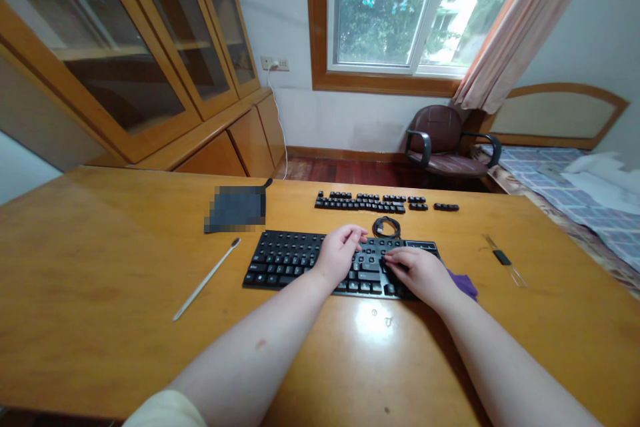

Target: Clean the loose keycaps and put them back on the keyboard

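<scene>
A black keyboard (285, 257) lies in front of me; its upper rows and part of its right side show bare key posts, while the lower rows carry keycaps. Over its middle, my left hand (340, 253) is closed, fingers curled in and thumb against them; what it holds, if anything, is hidden. On the right side, my right hand (420, 270) has its fingertips pinched together at the keys, and I cannot make out what is between them. Loose black keycaps (361, 205) lie in rows beyond the keyboard. A coiled USB cable (387, 227) sits just behind it.
A thin brush (207, 280) and a dark pouch (236, 208) lie on the left. Purple cloth (465, 284) pokes out beside my right hand. Farther right is a wire keycap puller (501, 257). Beyond the wooden table (120, 293) stand an armchair (440, 140) and a bed.
</scene>
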`<state>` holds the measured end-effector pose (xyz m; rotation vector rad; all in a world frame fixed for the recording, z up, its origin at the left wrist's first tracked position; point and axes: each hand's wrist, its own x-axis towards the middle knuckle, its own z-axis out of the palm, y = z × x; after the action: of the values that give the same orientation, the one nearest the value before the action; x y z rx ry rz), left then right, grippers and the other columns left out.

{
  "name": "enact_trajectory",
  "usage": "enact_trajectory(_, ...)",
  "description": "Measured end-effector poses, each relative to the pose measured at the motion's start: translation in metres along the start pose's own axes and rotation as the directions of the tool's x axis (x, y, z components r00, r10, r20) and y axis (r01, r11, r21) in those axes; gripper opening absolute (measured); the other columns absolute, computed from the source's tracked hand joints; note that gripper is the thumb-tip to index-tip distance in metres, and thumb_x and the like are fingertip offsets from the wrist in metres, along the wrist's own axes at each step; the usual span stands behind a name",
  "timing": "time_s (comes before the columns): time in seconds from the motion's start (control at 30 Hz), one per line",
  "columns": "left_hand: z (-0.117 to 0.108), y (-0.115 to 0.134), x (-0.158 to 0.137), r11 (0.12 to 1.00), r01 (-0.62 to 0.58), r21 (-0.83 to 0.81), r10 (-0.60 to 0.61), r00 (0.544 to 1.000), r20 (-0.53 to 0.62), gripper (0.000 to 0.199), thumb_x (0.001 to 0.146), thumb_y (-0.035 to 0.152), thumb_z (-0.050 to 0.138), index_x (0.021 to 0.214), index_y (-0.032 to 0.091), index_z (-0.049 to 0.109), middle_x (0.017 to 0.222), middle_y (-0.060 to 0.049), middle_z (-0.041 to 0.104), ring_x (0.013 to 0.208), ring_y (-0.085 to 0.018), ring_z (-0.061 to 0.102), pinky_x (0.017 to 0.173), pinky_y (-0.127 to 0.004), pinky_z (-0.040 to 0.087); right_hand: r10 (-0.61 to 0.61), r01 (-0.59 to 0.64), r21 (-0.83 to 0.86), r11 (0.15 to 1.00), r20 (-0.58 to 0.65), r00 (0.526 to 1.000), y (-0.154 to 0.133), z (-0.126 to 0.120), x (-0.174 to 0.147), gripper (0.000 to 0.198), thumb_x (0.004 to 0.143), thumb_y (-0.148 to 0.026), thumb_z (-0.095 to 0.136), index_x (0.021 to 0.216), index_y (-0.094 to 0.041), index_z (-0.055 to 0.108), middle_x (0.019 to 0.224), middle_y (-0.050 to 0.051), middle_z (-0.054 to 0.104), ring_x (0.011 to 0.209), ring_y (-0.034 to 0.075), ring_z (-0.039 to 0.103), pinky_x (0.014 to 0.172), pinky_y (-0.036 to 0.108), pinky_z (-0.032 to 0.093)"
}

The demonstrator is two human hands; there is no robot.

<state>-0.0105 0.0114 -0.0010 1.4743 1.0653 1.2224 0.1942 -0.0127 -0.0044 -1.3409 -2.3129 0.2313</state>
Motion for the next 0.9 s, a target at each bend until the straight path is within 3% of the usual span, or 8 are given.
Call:
enact_trajectory(0.23,-0.0005,-0.0006,0.0001,1.000,-0.005,0.008,0.005,1.000,-0.004,0.029,0.086,0.035,0.043,0.089,0.014,0.063,0.071,-0.003,0.063,0.070,-0.015,0.060,0.069,-0.027,0.046,-0.051,0.051,0.012,0.999,-0.002,0.999,0.0031,-0.0013,0.0005,0.015,0.081,-0.024,0.056,0.087,-0.025,0.070,0.090,0.001,0.071,0.082,0.014,0.066,0.076,0.026,0.053)
enact_trajectory(0.4,-0.0007,-0.0009,0.0002,1.000,-0.004,0.011,0.004,1.000,0.001,0.029,0.086,0.035,0.043,0.090,0.014,0.063,0.070,-0.003,0.063,0.070,-0.015,0.060,0.068,-0.027,0.047,-0.011,0.012,-0.019,1.000,0.041,0.999,0.0042,-0.0035,0.0006,0.018,0.081,-0.024,0.057,0.094,-0.027,0.069,0.095,0.000,0.071,0.085,0.015,0.066,0.078,0.028,0.053)
enact_trajectory(0.6,-0.0004,0.0002,0.0003,1.000,0.001,0.014,-0.001,1.000,0.003,0.028,0.086,0.034,0.043,0.089,0.014,0.063,0.071,-0.003,0.063,0.070,-0.015,0.060,0.068,-0.027,0.047,0.006,-0.006,0.011,1.000,0.005,1.000,0.0064,0.0008,0.0002,0.016,0.081,-0.025,0.056,0.088,-0.027,0.071,0.093,0.001,0.071,0.084,0.015,0.066,0.079,0.028,0.053)
enact_trajectory(0.9,0.0005,0.0021,0.0006,1.000,0.012,0.019,-0.012,1.000,0.001,0.027,0.085,0.034,0.044,0.089,0.014,0.062,0.070,-0.003,0.063,0.070,-0.015,0.060,0.068,-0.027,0.046,0.021,-0.022,0.009,1.000,0.083,0.996,0.0025,-0.0058,0.0028,0.020,0.082,-0.024,0.053,0.094,-0.026,0.069,0.097,0.002,0.070,0.088,0.017,0.065,0.081,0.031,0.052)
